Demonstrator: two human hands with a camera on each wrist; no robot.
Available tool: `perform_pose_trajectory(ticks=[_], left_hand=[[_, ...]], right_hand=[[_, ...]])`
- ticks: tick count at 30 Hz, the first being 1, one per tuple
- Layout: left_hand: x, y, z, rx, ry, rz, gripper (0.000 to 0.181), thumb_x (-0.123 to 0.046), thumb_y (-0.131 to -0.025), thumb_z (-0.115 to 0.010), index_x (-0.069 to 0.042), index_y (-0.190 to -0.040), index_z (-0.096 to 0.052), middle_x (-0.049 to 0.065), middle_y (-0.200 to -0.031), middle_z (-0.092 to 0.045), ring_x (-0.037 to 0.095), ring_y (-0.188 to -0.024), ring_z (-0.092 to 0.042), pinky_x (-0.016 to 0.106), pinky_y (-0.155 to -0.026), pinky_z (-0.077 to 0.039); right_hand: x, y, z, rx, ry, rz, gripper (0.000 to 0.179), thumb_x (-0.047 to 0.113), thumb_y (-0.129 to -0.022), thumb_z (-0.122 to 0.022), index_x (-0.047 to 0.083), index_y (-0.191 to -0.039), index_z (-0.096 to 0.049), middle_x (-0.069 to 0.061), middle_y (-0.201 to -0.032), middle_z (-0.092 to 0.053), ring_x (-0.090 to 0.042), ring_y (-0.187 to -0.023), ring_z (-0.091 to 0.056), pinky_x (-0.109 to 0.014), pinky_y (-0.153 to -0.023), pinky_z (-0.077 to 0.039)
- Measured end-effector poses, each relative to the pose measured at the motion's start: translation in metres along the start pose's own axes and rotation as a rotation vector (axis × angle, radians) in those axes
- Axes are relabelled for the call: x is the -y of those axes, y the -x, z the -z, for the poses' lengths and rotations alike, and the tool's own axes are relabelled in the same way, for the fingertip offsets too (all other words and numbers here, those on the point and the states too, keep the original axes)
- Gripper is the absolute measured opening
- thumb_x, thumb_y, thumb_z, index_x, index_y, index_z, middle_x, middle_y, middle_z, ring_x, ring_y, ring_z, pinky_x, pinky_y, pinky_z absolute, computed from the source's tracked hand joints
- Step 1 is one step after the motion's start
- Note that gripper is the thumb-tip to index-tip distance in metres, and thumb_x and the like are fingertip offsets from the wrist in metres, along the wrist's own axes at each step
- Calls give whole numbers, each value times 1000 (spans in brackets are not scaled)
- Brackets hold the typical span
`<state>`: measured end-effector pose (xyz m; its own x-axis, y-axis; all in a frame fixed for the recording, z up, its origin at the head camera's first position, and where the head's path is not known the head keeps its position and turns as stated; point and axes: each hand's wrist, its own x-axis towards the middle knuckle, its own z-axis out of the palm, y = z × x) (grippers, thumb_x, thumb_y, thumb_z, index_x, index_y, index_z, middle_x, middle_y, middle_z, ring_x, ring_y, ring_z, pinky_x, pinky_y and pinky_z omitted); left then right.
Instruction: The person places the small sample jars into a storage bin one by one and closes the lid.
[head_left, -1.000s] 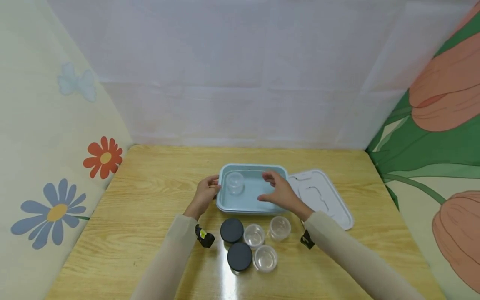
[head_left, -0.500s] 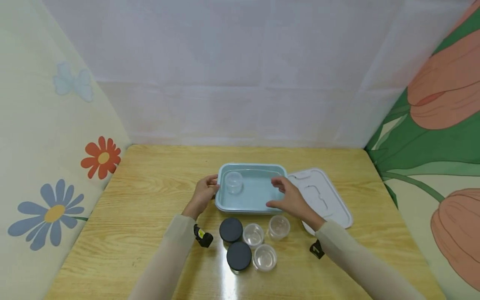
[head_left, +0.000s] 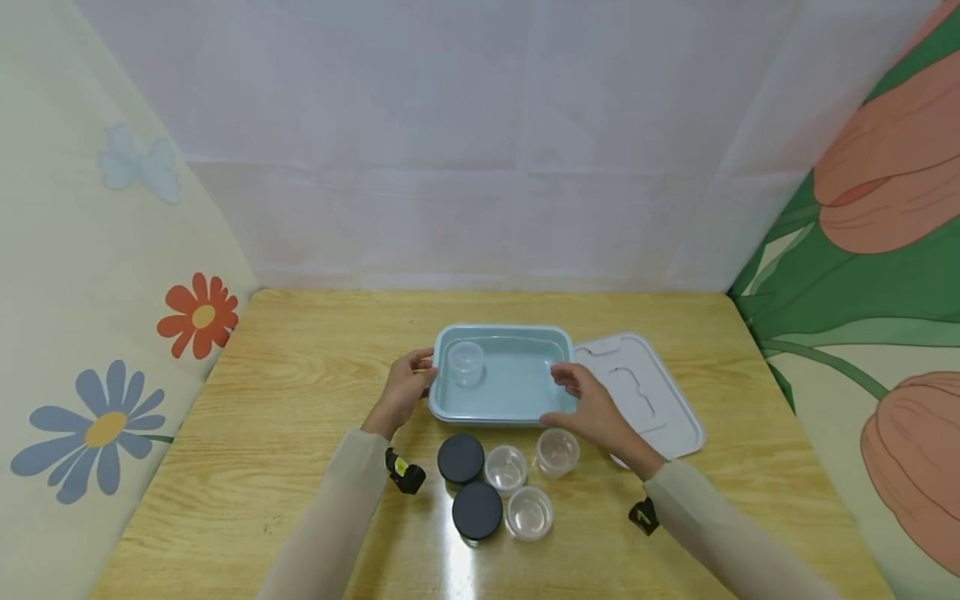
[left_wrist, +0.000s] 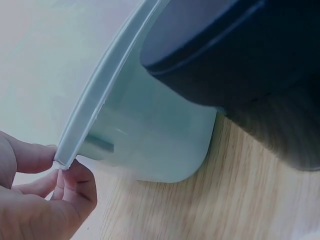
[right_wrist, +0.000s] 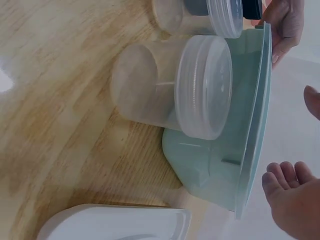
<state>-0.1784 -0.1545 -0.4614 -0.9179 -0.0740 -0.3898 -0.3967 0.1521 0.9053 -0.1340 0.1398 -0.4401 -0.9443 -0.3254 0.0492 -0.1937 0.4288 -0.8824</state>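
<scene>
A pale blue plastic tub point(head_left: 517, 383) stands on the wooden table, with a clear jar point(head_left: 467, 363) inside at its left end. At that end my left hand point(head_left: 405, 386) pinches the rim between thumb and fingers, the thumb on top in the left wrist view. My right hand point(head_left: 592, 412) hovers over the tub's right end, thumb and fingers spread apart with nothing between them. In the right wrist view a gap separates my fingers from the tub's rim point(right_wrist: 255, 135).
In front of the tub are two black-lidded jars point(head_left: 461, 457) and three clear jars point(head_left: 557, 452), grouped closely. A whitish lid point(head_left: 652, 404) lies on the table point(head_left: 315, 358) to the right, partly behind my right hand. A pale cloth wall point(head_left: 480, 150) rises at the back.
My right hand has moved right and slightly toward me, from over the tub's inside to its right end. My left hand stays at the rim.
</scene>
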Motion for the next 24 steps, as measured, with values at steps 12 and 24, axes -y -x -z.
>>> perform_pose_trajectory(ticks=[12,24], left_hand=[[-2,1,-2,-25,7,-13,45,3,-94,-48,-3,-139,-46,11,-112,-47,15,-91,-50,19,-67,-49],[0,-1,-2,-16,-1,11,45,1,-95,-47,-5,-140,-45,12,-118,-46,17,-96,-50,21,-72,-49]], right_hand=[[-6,26,1,-3,12,-5,73,9,-71,-83,-5,-131,-44,-25,-130,-50,-36,-119,-51,-46,-103,-42],[-9,39,-2,-70,-16,26,70,6,-67,-84,-8,-125,-48,-26,-122,-54,-38,-113,-54,-44,-99,-46]])
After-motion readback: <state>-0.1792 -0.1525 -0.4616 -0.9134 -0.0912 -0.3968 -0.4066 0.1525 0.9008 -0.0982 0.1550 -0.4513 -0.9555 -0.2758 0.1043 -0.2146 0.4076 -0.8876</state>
